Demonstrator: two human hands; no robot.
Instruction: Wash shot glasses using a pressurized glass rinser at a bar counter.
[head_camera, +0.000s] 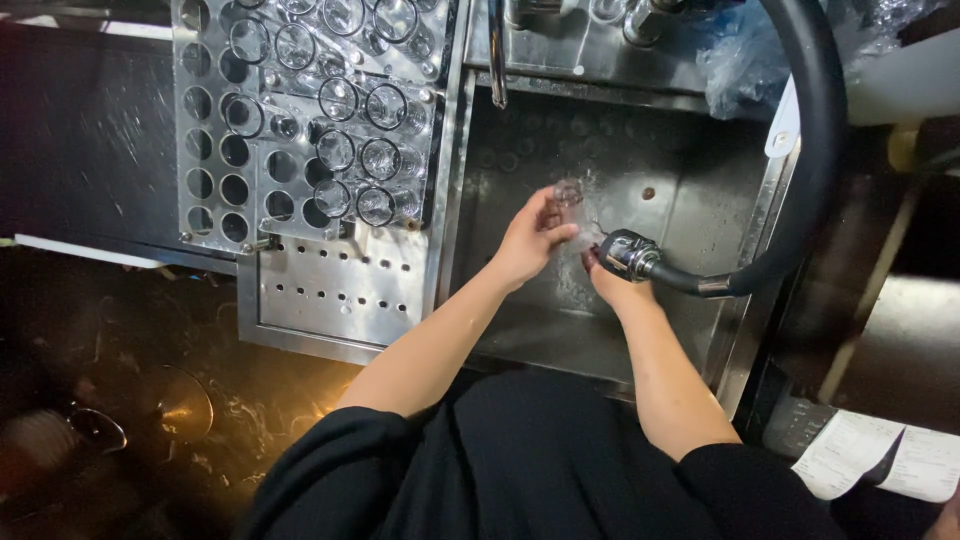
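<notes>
My left hand (528, 240) grips a small clear glass (567, 193) over the steel sink (690, 200). My right hand (612, 283) holds a chrome spray head (628, 254) on a thick black hose (810, 160), its nozzle aimed at the glass. Water sprays between the two hands. The right hand's fingers are mostly hidden behind the spray head.
Left of the sink a perforated metal rack (300, 110) holds several upturned clear glasses (375, 160). Below it lies a perforated drain plate (340, 290). A tap spout (497, 55) hangs over the sink's back. Paper slips (880, 460) lie at lower right.
</notes>
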